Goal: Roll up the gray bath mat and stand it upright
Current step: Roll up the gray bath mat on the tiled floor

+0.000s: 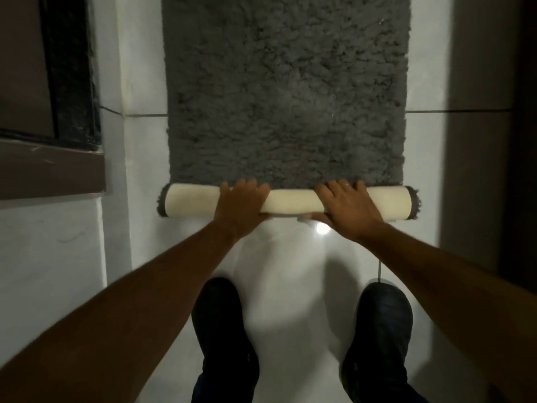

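grip is two-handed: left hand [241,203] and right hand [347,206] curl round the part-rolled bath mat [286,97], spread apart so it winds evenly.

The gray shaggy bath mat [286,91] lies on the white tiled floor [290,271], its near end rolled crosswise, with the left hand [239,205] and right hand [347,205] side by side on the roll, the dark shoes [223,330] nearer the person, and the dark wooden door frame [52,167] to the left.

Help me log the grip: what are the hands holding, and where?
The gray bath mat: left hand and right hand grip its rolled end, either side of the middle.
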